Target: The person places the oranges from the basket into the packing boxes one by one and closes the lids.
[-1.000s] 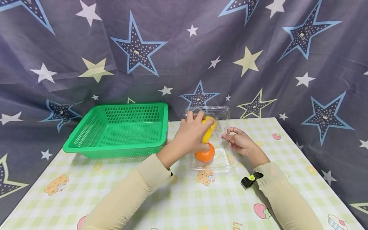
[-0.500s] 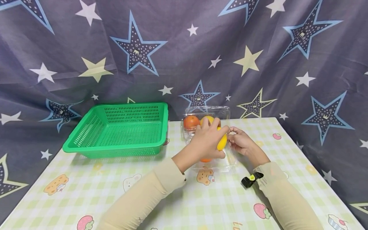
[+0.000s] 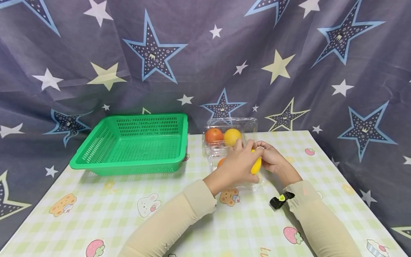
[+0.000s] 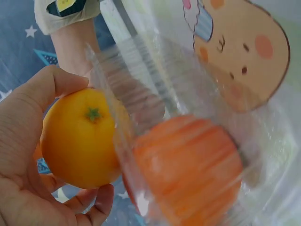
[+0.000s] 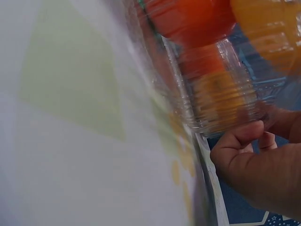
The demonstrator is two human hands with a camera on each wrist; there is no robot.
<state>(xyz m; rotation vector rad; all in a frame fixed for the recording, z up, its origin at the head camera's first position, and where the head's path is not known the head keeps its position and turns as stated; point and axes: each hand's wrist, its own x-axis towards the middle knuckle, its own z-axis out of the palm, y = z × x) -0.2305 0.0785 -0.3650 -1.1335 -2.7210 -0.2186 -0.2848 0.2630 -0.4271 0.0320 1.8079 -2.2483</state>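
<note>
My left hand (image 3: 239, 162) grips a yellow-orange orange (image 4: 82, 136) with a green stem end, thumb on one side and fingers on the other. It holds the fruit at the right part of the near half of an opened clear plastic clamshell container (image 3: 257, 125). A reddish-orange round fruit (image 3: 221, 162) lies in that near half, mostly hidden by the left hand. The far half holds a red-orange fruit (image 3: 214, 136) and a yellow fruit (image 3: 232, 136) side by side. At the container's right edge, my right hand (image 5: 261, 165) pinches the thin plastic rim between thumb and fingers.
A green perforated plastic basket (image 3: 128, 166) stands to the left of the container. Both rest on a table with a checked, cartoon-printed cloth (image 3: 106, 210). A star-patterned curtain (image 3: 192, 53) hangs directly behind the table's far edge.
My left hand has carried the yellow-orange orange rightward, from over the container's middle to its right side near my right hand. The far fruits came into view. My right hand stays put.
</note>
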